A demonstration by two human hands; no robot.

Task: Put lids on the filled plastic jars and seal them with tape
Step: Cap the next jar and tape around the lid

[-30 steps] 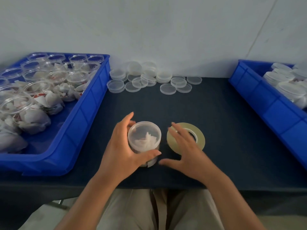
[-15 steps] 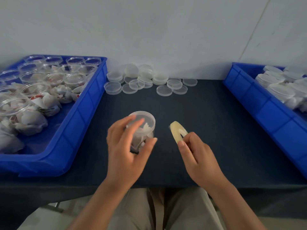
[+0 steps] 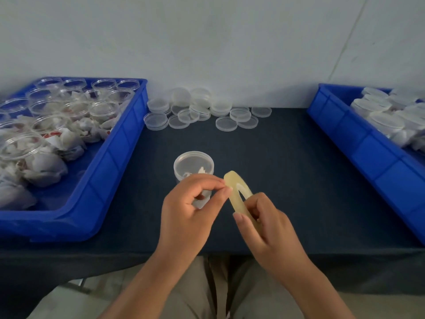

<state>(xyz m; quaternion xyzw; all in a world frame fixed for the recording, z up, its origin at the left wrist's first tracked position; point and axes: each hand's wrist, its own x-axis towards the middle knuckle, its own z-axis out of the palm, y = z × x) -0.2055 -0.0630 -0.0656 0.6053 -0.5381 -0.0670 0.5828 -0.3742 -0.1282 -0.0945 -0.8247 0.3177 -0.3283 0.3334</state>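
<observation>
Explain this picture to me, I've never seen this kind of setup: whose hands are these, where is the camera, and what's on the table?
There is no machine here: these are a person's two bare hands, filmed by one camera worn on the head, looking forward and down. On the dark table stands a lidded jar with white stuff inside. Loose lids lie at the back by the wall. The left bin holds open filled jars; the right bin holds lidded ones. The right hand holds a tape roll on edge, and the left hand pinches at its rim, likely to find the tape's end.
</observation>
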